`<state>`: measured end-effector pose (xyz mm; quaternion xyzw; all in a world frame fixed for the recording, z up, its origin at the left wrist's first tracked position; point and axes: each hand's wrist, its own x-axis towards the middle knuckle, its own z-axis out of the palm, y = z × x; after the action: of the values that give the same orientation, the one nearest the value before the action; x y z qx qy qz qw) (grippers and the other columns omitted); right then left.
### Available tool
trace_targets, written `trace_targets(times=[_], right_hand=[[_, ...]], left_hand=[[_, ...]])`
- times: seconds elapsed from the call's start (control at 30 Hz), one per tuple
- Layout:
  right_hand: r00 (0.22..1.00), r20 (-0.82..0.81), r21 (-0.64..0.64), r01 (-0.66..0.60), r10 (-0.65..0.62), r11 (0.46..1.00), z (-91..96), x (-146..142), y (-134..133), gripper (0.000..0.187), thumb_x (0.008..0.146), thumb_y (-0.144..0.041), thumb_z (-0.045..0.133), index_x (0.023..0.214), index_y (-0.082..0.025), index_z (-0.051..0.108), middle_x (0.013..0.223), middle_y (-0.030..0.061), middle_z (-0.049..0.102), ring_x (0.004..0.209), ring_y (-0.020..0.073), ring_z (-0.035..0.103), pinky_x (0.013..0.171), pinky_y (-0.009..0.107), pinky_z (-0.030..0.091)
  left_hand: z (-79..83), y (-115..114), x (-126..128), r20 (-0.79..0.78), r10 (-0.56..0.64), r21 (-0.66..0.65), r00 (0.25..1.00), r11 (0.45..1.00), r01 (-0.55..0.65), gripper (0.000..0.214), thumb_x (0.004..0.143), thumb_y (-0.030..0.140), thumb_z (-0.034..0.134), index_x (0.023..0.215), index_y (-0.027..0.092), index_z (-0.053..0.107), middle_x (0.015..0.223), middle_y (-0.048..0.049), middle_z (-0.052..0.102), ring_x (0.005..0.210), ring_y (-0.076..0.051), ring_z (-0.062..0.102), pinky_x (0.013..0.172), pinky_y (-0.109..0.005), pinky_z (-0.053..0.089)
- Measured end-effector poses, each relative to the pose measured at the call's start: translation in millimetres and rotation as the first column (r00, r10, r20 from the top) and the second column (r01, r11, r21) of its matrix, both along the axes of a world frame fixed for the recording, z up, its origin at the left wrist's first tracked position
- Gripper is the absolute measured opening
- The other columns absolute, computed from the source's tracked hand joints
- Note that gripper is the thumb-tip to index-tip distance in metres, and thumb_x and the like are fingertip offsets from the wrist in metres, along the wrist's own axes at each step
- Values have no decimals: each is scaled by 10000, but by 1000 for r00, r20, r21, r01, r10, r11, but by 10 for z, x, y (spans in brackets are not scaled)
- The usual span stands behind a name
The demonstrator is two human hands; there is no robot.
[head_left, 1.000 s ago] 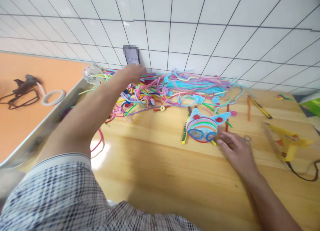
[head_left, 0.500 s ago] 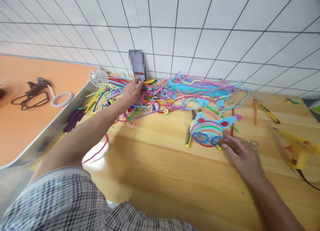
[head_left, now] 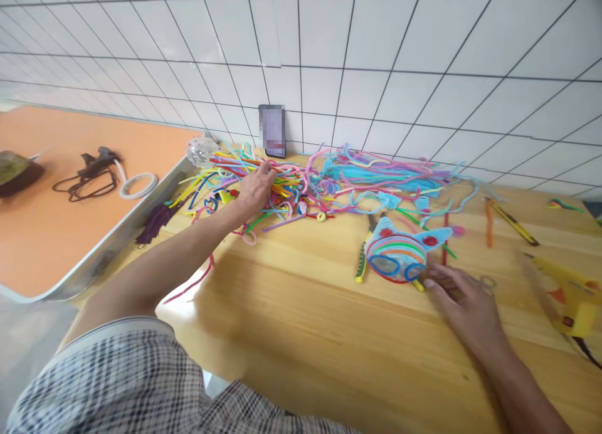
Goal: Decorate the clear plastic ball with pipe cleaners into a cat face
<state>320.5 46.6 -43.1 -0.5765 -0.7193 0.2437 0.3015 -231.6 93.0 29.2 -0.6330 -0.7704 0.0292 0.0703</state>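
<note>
From my remote seat, far left I see a tape roll (head_left: 138,185) on the orange table (head_left: 37,233). On the wooden table (head_left: 301,333), my left hand (head_left: 256,186) lies on the near edge of the pipe cleaner pile (head_left: 376,170), fingers curled into the strands; I cannot tell whether they pinch one. A phone (head_left: 273,130) leans on the tiled wall behind it. Right of the pile lies a striped pipe-cleaner face (head_left: 399,255). My right hand (head_left: 463,302) rests flat, fingers loosely spread, fingertips just beside the face's lower edge. A yellow glue gun (head_left: 569,293) lies far right.
</note>
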Motion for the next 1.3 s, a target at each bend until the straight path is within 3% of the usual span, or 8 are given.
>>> trace_targets(times=[0.2,0.3,0.4,0.57,0.73,0.93,1.1,1.3], right_hand=[[999,-37,14,20,-19,1000,62,-70,-10,370,922,-630,770,1137,-344,863,1017,83,905,924,374,868,883,580,713],[999,-49,16,21,-20,1000,82,-95,-14,392,897,-632,773,1129,-328,858,1018,88,907,928,378,871,874,585,722],[998,-52,0,19,-19,1000,110,-103,-16,382,892,-618,769,1132,-333,851,1013,89,910,916,379,871,843,577,723],[1000,12,-14,2,-1,1000,150,-88,-18,303,932,-613,756,1104,-378,839,1032,95,923,901,400,873,898,619,702],[1000,5,-21,13,-12,1000,142,-86,-13,412,901,-666,744,1127,-335,840,1034,92,923,920,373,877,897,576,715],[999,-17,-77,40,-42,996,170,-116,-14,371,866,-634,752,1077,-339,831,1037,119,922,939,406,883,923,621,725],[999,1,-92,51,-51,994,188,-120,-15,479,843,-691,729,1107,-306,839,1048,131,923,960,422,887,969,667,719],[998,-6,-60,54,-55,997,173,-126,-17,472,830,-687,731,1080,-300,835,1020,120,921,958,404,896,936,624,734]], left_hand=[[-82,-79,-67,69,-7,33,998,999,5,458,1096,81,486,1484,158,716,1910,-236,480,1448,-404,770,999,-461,665],[-102,-96,-87,86,-65,42,994,997,61,434,1084,70,485,1448,144,709,1721,-255,662,1503,-397,731,1116,-471,650],[-107,-97,-78,77,-39,25,996,999,37,444,1083,74,472,1460,129,700,1481,-247,777,1375,-396,786,1076,-460,649],[-63,-72,-40,74,-37,-1,997,999,37,695,1068,56,464,1752,144,548,1659,-260,690,1393,-392,795,1013,-440,650],[-45,-67,-27,61,-14,-38,998,999,16,516,1124,114,439,1517,187,766,1554,-226,726,1275,-392,826,898,-427,629],[-84,-141,-28,61,14,-7,998,1000,-13,456,1147,124,453,1500,180,737,1574,-224,713,1296,-379,814,926,-425,610],[-103,-140,-43,74,2,-5,997,1000,-2,419,1142,137,477,1462,197,742,1533,-216,729,1264,-379,824,910,-418,620],[-151,-124,-76,74,-9,6,997,1000,9,524,1135,85,441,1617,132,641,1557,-261,725,1323,-399,801,981,-458,636]])
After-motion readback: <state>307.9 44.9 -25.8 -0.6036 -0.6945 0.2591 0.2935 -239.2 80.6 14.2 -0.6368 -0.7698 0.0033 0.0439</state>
